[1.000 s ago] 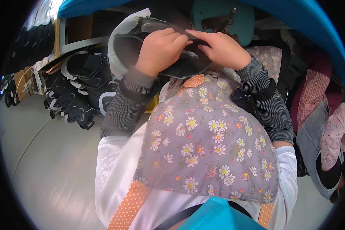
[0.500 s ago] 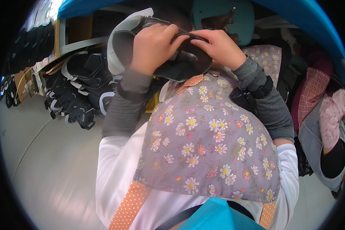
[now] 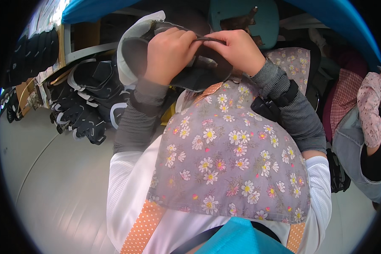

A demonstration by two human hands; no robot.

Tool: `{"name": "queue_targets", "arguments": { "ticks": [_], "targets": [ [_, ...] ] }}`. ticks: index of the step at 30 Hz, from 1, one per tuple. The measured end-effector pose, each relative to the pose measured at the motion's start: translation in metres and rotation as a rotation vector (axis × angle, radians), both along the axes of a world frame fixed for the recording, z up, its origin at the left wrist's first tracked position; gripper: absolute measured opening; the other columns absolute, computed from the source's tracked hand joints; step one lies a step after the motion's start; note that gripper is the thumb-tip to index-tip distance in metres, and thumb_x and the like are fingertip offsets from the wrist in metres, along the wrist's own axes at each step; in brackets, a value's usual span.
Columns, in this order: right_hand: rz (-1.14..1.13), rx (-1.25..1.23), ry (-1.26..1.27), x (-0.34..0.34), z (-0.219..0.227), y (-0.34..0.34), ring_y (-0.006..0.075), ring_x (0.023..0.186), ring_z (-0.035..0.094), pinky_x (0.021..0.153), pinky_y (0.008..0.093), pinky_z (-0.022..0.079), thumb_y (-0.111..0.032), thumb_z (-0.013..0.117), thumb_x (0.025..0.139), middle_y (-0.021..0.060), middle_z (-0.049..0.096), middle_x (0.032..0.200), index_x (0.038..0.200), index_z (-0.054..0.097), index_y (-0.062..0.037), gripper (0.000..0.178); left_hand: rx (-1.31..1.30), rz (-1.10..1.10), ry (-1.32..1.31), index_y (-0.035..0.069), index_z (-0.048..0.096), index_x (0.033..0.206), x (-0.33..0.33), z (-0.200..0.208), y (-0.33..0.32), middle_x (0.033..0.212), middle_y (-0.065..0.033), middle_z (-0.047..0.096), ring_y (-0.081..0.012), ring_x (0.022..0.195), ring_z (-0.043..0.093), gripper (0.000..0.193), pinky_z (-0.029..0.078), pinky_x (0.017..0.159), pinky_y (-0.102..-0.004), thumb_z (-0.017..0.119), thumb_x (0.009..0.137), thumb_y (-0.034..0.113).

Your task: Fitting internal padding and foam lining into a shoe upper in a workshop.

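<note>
Held up at the top of the view is a black and white shoe upper point(image 3: 194, 79), its padded pale side point(image 3: 125, 47) curving out at the left. My left hand point(image 3: 169, 54) is closed on its top edge, thumb and forefinger pinching the dark strip there. Close beside it, my right hand point(image 3: 238, 50) pinches the same dark edge, with the strip taut between both sets of fingertips. Part of the upper is hidden behind my left hand.
A teal machine point(image 3: 265, 23) with a brown metal part stands just beyond my right hand. Several similar black uppers point(image 3: 82, 120) are heaped at the left. More black pieces point(image 3: 34, 55) line a shelf behind. Another person's arm point(image 3: 370, 103) shows at the right.
My right hand has shifted slightly left and up, drawing its fingertips nearer my left hand along the edge. My left hand stays nearly still. The other person's arm has moved.
</note>
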State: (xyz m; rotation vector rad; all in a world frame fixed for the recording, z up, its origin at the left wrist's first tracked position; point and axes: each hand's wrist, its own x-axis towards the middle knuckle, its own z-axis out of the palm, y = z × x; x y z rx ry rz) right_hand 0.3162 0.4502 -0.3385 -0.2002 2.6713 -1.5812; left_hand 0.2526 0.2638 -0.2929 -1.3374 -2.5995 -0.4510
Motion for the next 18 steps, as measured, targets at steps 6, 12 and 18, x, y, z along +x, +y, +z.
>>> {"name": "queue_targets", "arguments": {
  "ticks": [6,12,18],
  "targets": [
    [-0.045,-0.040,-0.042,-0.002,-0.005,0.002,0.0331,0.076,0.066,0.071,0.0369,0.053,-0.026,0.059,0.090,0.0155,0.069,0.088,0.101,0.070,-0.0051,0.026,-0.020,0.074,-0.022,0.010,0.068,0.078,0.001,0.010,0.000,0.071,-0.0044,0.064,-0.0225,0.066,0.063,0.017,0.049,0.057,-0.0315,0.075,0.075,0.025],
    [-0.014,-0.075,-0.050,-0.005,-0.016,0.000,0.0347,0.081,0.065,0.074,0.0386,0.052,-0.018,0.057,0.092,0.0168,0.068,0.090,0.118,0.061,-0.0075,0.028,-0.010,0.052,-0.044,0.009,0.069,0.079,-0.005,0.010,0.001,0.071,-0.0049,0.064,-0.0231,0.066,0.063,0.017,0.049,0.057,-0.0318,0.074,0.076,0.025],
    [0.068,-0.070,0.042,-0.009,-0.018,0.005,0.0347,0.091,0.064,0.080,0.0376,0.051,-0.017,0.056,0.093,0.0174,0.067,0.100,0.119,0.061,-0.0071,0.029,0.014,0.097,-0.050,0.009,0.069,0.080,-0.008,0.007,0.002,0.072,-0.0051,0.065,-0.0229,0.067,0.063,0.016,0.048,0.057,-0.0314,0.074,0.076,0.024]
  ]
}}
